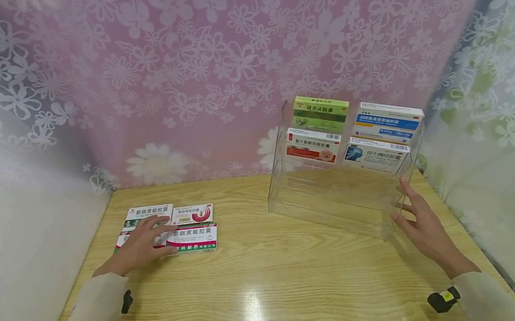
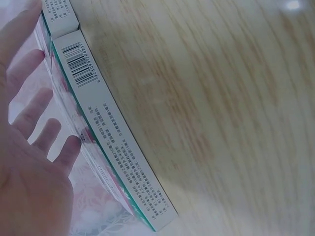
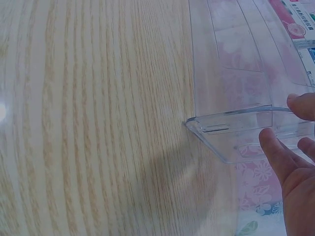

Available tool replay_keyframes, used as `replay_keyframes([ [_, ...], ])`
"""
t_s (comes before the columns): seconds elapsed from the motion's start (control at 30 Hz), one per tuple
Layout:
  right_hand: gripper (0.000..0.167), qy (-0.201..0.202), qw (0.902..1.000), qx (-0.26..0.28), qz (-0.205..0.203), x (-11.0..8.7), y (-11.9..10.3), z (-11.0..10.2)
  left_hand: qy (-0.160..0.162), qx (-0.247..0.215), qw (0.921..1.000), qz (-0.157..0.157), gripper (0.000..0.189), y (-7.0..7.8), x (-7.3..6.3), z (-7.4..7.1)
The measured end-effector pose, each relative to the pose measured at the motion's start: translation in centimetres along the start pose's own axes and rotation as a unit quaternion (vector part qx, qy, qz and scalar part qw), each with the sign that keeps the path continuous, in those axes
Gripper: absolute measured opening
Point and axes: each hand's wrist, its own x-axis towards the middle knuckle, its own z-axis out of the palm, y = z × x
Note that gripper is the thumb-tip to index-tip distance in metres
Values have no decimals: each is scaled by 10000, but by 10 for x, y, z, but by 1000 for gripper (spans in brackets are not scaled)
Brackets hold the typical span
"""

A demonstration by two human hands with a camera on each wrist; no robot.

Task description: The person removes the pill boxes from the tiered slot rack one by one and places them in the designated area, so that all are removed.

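In the head view, my left hand (image 1: 143, 243) lies spread over a group of flat medicine boxes at the table's left. Its fingertips reach a white, pink and green medicine box (image 1: 195, 240). Behind that are a small white box with a red curved mark (image 1: 194, 214) and a green-and-white box (image 1: 149, 212); another is partly hidden under the hand. The left wrist view shows a barcoded box side (image 2: 106, 123) beside loosely spread fingers. My right hand (image 1: 421, 228) touches the right side of a clear tiered display rack (image 1: 313, 196), thumb and fingers extended along its side panel (image 3: 236, 123).
The rack's upper tiers hold a green box (image 1: 321, 114), a red-and-white box (image 1: 313, 148), a blue-and-white box (image 1: 386, 123) and a white box with a blue picture (image 1: 378, 155). Floral curtains (image 1: 208, 80) hang behind and beside the wooden table (image 1: 262, 273).
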Motion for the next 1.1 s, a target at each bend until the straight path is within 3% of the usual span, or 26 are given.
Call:
replay_keyframes([
  [0.27,93,-6,10000,70,-2,1,-1,1,103,-351,9992,-160,58,9,11,-5],
  [0.6,94,-20,9999,119,-97,2,1,3,108,-829,9964,121,50,43,50,-12],
  [0.9,94,56,9999,31,-88,0,-3,1,618,-1360,9874,517,49,109,102,-19],
  [1.1,94,31,10000,56,-62,-1,-1,1,674,-1517,9827,819,50,152,139,-25],
])
